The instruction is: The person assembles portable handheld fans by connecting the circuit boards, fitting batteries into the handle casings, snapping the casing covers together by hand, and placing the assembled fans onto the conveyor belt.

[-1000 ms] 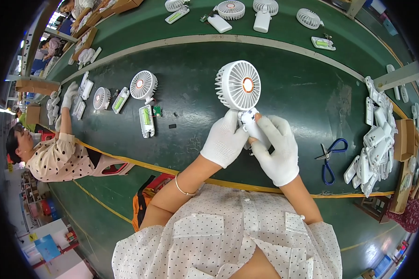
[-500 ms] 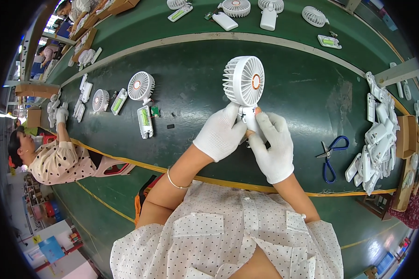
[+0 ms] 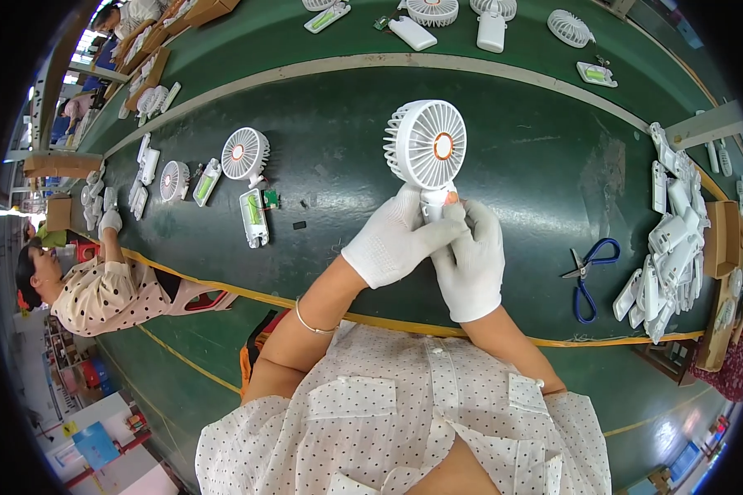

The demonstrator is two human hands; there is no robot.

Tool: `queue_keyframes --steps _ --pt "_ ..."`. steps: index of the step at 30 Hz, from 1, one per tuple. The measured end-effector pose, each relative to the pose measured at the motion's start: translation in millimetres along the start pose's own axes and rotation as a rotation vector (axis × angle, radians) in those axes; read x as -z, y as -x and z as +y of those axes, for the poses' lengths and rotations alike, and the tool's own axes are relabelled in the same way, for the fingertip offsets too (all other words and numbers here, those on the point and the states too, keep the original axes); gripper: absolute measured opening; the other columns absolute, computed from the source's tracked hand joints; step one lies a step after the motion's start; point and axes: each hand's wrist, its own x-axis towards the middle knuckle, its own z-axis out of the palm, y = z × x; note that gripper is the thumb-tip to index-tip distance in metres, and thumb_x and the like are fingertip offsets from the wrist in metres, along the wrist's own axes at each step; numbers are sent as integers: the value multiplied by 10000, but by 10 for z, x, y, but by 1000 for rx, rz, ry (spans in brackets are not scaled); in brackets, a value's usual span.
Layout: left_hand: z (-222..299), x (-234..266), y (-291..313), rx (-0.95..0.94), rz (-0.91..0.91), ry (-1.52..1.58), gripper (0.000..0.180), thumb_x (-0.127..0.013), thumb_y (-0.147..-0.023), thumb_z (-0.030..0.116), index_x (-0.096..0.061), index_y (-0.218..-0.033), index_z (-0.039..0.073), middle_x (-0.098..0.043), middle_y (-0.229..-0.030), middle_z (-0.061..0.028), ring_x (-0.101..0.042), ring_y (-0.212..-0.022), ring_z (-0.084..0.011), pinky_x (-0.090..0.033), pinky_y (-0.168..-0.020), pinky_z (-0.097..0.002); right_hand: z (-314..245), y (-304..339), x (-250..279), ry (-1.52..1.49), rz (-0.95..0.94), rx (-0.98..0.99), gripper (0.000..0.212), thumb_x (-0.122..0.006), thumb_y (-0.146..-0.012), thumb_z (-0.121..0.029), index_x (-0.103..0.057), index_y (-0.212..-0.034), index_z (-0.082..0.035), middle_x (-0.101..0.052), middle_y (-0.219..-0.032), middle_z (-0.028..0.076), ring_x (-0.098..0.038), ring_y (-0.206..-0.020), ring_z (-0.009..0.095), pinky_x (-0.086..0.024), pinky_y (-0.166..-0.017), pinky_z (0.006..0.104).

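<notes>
A white handheld fan [image 3: 425, 147] with an orange ring at its hub stands upright between my hands over the green bench. My gloved left hand [image 3: 398, 238] is closed round the fan's neck and handle from the left, its thumb lying across the front. My gloved right hand [image 3: 472, 257] grips the handle from the right, with bare fingertips showing at the top. Most of the handle is hidden by the gloves. Left of my hands lie another fan head [image 3: 245, 154] and an open handle half [image 3: 255, 218] with a green battery and a small circuit board.
Blue-handled scissors [image 3: 587, 279] lie to the right, beside a heap of white handle shells [image 3: 673, 235] and a cardboard box [image 3: 722, 239]. More fans [image 3: 570, 27] lie on the far green belt beyond a pale rail. A co-worker [image 3: 99, 285] sits at the left.
My right hand has shifted a little to the left and closed in on the handle, and my left thumb now crosses over it. The fan head has turned slightly.
</notes>
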Motion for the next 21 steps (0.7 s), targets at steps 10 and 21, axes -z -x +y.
queue_keyframes --steps 10,21 --pt "-394 -44 -116 -244 67 521 409 -660 -952 192 -536 -1282 -15 -605 -1254 -129 -589 -1170 -219 -477 -1006 -368 62 54 388 -404 -117 -206 333 -615 -864 27 -638 -1197 41 -592 -1330 213 -617 -1157 291 -479 -990 352" --pt "-387 -103 -72 -96 -35 344 578 -757 -867 195 -527 -1341 -40 -649 -1247 -170 -642 -1153 -291 -535 -957 -404 97 -13 497 -599 -481 -580 191 -714 -850 -148 -677 -946 12 -698 -778 70 -617 -613 116 -489 -572 256"
